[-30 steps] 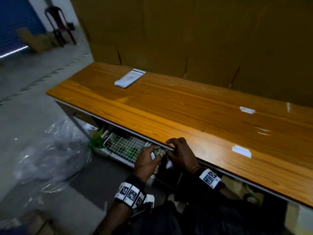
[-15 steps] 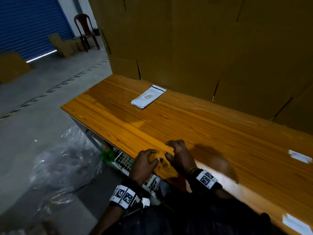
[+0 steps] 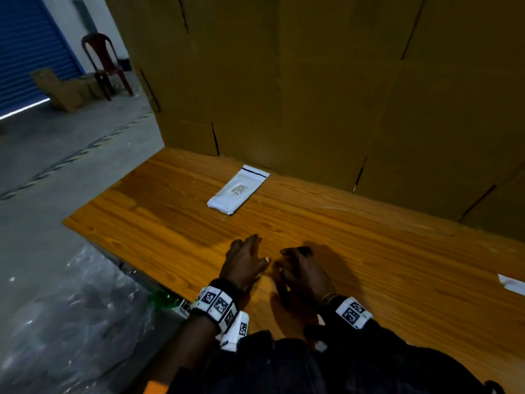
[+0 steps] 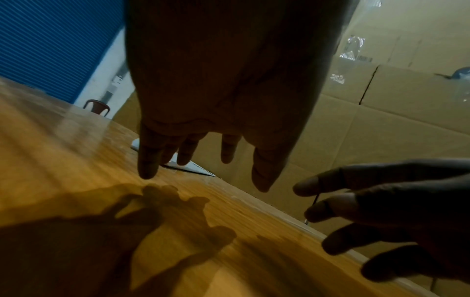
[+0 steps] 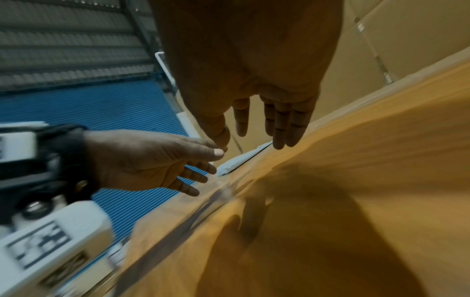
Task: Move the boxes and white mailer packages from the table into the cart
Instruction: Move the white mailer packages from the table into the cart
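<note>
One white mailer package (image 3: 238, 189) with a small label lies flat on the wooden table (image 3: 369, 251), near the cardboard wall at the back. My left hand (image 3: 246, 258) and right hand (image 3: 298, 265) hover side by side above the table's near part, both empty, fingers spread and loosely extended toward the mailer. The left wrist view shows the mailer (image 4: 188, 165) beyond my left hand's fingertips (image 4: 147, 170). In the right wrist view the mailer (image 5: 239, 160) lies ahead of both hands. Only a corner of the wire cart (image 3: 181, 304) shows, under the table's front edge.
A tall wall of cardboard boxes (image 3: 312, 81) stands along the table's far side. White tape scraps (image 3: 511, 284) stick to the table at right. Crumpled clear plastic (image 3: 71, 308) lies on the floor at left. A dark chair (image 3: 103, 64) and a blue shutter (image 3: 25, 46) stand far left.
Both hands rose from the cart below the table edge and moved forward over the tabletop toward the mailer. My head view swung up and closer to the table.
</note>
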{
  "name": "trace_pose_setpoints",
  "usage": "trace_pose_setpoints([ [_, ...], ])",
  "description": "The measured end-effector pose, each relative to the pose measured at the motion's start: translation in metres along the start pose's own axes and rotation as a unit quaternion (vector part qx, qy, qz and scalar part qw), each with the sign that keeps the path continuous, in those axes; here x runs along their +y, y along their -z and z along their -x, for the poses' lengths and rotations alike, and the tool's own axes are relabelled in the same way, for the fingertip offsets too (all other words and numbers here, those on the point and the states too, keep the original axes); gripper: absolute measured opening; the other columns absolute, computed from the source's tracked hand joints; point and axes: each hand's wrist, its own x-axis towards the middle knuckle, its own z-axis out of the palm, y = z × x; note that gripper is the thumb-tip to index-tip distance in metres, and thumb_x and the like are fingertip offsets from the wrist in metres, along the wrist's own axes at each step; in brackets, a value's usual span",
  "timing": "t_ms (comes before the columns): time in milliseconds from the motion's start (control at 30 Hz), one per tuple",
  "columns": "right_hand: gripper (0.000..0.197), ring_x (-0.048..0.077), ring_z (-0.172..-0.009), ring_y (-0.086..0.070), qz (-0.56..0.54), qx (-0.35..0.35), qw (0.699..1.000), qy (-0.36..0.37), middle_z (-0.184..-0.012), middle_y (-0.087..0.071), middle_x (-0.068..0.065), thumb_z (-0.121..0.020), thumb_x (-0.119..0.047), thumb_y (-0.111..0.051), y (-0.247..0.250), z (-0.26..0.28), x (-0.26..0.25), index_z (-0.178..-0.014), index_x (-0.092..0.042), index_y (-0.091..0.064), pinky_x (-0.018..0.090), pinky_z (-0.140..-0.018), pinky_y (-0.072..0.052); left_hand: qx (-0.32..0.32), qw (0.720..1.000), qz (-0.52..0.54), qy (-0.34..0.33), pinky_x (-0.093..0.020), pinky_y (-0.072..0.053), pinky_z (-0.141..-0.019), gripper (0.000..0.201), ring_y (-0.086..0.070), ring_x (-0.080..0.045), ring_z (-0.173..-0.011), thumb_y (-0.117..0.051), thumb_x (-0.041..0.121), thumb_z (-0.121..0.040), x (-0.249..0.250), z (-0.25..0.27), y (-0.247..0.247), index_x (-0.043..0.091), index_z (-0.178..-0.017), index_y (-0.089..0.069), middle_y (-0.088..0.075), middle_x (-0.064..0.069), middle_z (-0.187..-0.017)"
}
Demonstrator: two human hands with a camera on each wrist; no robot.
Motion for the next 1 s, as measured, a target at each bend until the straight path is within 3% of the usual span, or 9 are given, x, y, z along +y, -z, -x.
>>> trace_pose_setpoints([
  [233, 0.051, 0.020, -0.128, -0.046, -0.006, 0.063, 0.997, -0.042, -0.143, -0.038, 0.005, -0.091, -0.031, -0.061, -0.005, -0.042, -0.024, -0.140, -0.027, -0.046, 0.025, -0.106, -0.034, 0.013, 0.994, -0.108, 0.006, -0.052, -0.029, -0.115, 0.086, -0.012, -0.040, -0.146, -0.066, 0.047, -0.085, -0.018, -0.105, 0.036, 0.032, -0.153, -0.015, -0.013, -0.018, -0.158],
  [400, 0.054, 0.022, -0.126, -0.048, 0.006, 0.083, 0.994, -0.072, -0.139, -0.039, 0.007, -0.090, -0.026, -0.062, -0.013, -0.063, -0.040, -0.141, -0.026, -0.044, 0.027, -0.103, -0.038, -0.028, 0.986, -0.163, 0.016, -0.058, -0.005, -0.118, 0.084, 0.010, -0.037, -0.148, -0.060, 0.047, -0.089, -0.025, -0.180, 0.057, 0.040, -0.153, -0.006, 0.008, -0.015, -0.162],
  [500, 0.054, 0.022, -0.124, -0.050, 0.001, 0.098, 0.990, -0.097, -0.139, -0.038, 0.007, -0.090, -0.026, -0.062, -0.019, -0.064, -0.042, -0.141, -0.028, -0.044, 0.028, -0.101, -0.040, -0.036, 0.981, -0.185, 0.046, -0.067, -0.009, -0.113, 0.082, 0.006, -0.046, -0.146, -0.062, 0.048, -0.088, -0.031, -0.207, 0.061, 0.045, -0.151, -0.010, 0.008, -0.015, -0.162],
  [600, 0.053, 0.024, -0.118, -0.054, -0.022, 0.144, 0.981, -0.131, -0.138, -0.039, 0.005, -0.090, -0.029, -0.061, -0.024, -0.055, -0.041, -0.140, -0.031, -0.043, 0.032, -0.097, -0.046, -0.085, 0.974, -0.191, 0.093, -0.066, -0.019, -0.111, 0.083, -0.009, -0.051, -0.142, -0.061, 0.043, -0.088, -0.036, -0.222, 0.060, 0.047, -0.151, -0.006, 0.004, -0.015, -0.161],
  [733, 0.056, 0.025, -0.115, -0.055, -0.060, 0.171, 0.965, -0.187, -0.136, -0.042, 0.006, -0.087, -0.039, -0.059, -0.024, -0.039, -0.030, -0.140, -0.033, -0.043, 0.034, -0.094, -0.047, -0.086, 0.975, -0.200, 0.041, -0.058, -0.029, -0.107, 0.077, -0.024, -0.046, -0.137, -0.056, 0.048, -0.088, -0.031, -0.210, 0.046, 0.048, -0.150, -0.009, -0.015, -0.017, -0.157],
  [800, 0.055, 0.023, -0.115, -0.056, -0.097, 0.193, 0.956, -0.198, -0.133, -0.047, 0.005, -0.086, -0.050, -0.057, -0.023, -0.028, -0.025, -0.138, -0.035, -0.045, 0.033, -0.091, -0.048, -0.076, 0.985, -0.157, -0.014, -0.053, -0.035, -0.104, 0.071, -0.035, -0.043, -0.129, -0.055, 0.050, -0.089, -0.024, -0.189, 0.030, 0.046, -0.149, -0.016, -0.027, -0.017, -0.148],
  [867, 0.053, 0.017, -0.114, -0.058, -0.145, 0.217, 0.941, -0.217, -0.130, -0.051, 0.002, -0.090, -0.049, -0.060, -0.020, -0.014, -0.023, -0.138, -0.034, -0.045, 0.026, -0.085, -0.045, -0.100, 0.991, -0.028, -0.079, -0.043, -0.044, -0.098, 0.066, -0.047, -0.038, -0.120, -0.062, 0.040, -0.090, -0.010, -0.163, 0.010, 0.039, -0.147, -0.029, -0.040, -0.016, -0.141],
  [933, 0.055, 0.015, -0.110, -0.060, -0.193, 0.242, 0.921, -0.235, -0.130, -0.054, 0.004, -0.090, -0.048, -0.061, -0.015, 0.002, -0.019, -0.140, -0.032, -0.043, 0.025, -0.083, -0.046, -0.190, 0.963, 0.157, -0.112, -0.035, -0.048, -0.091, 0.057, -0.053, -0.033, -0.117, -0.066, 0.024, -0.089, 0.013, -0.132, -0.012, 0.029, -0.141, -0.042, -0.048, -0.013, -0.140],
  [1000, 0.060, 0.017, -0.112, -0.059, -0.239, 0.265, 0.899, -0.254, -0.134, -0.054, 0.009, -0.090, -0.048, -0.061, -0.009, 0.022, -0.011, -0.143, -0.030, -0.038, 0.031, -0.088, -0.050, -0.293, 0.907, 0.292, -0.078, -0.046, -0.051, -0.088, 0.048, -0.059, -0.034, -0.113, -0.067, 0.026, -0.081, 0.039, -0.095, -0.035, 0.035, -0.125, -0.052, -0.056, -0.012, -0.132],
])
